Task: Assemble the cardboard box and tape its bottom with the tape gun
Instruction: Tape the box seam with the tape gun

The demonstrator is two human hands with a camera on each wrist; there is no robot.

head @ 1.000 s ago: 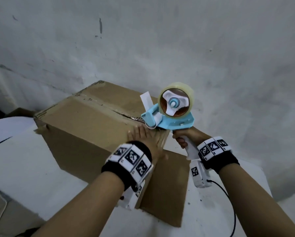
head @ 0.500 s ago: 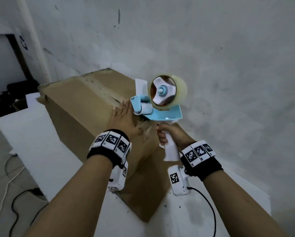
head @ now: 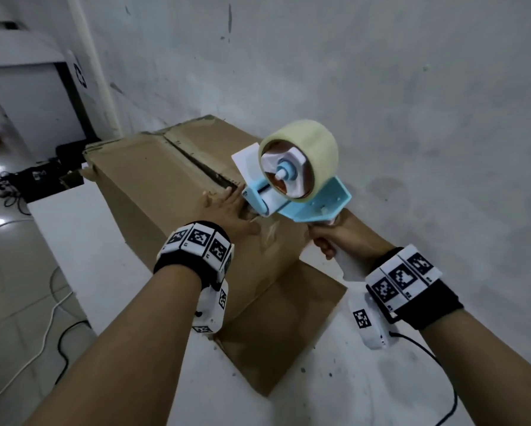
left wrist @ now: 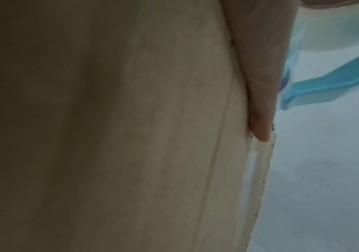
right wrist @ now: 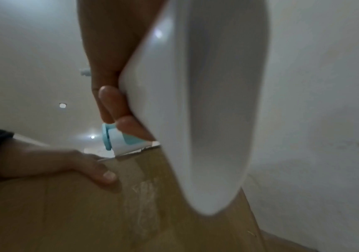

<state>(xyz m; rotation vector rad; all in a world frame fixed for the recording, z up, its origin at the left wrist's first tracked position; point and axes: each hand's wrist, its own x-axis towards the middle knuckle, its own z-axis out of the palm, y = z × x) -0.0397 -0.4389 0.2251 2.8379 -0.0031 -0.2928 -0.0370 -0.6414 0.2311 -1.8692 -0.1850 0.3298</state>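
Note:
A brown cardboard box (head: 153, 176) stands on a white table (head: 82, 241), its closed flaps up and a dark seam (head: 193, 161) running along the top. My left hand (head: 224, 207) lies flat on the near end of the top, fingers straight, thumb down the front face (right wrist: 105, 175). My right hand (head: 335, 238) grips the white handle (right wrist: 195, 102) of a blue tape gun (head: 301, 192) with a clear tape roll (head: 301, 149). The gun's nose sits at the near end of the seam. A strip of clear tape (right wrist: 139, 196) runs down the front face.
A grey wall (head: 381, 87) rises right behind the box. One loose flap (head: 276, 333) lies flat on the table in front. Left of the table the tiled floor (head: 9, 272) holds cables and dark devices. A white cabinet (head: 27, 87) stands at far left.
The head view has swung left and closer. The tape gun's nose has come down to the near top edge of the box beside my left hand, which stays pressed on the top.

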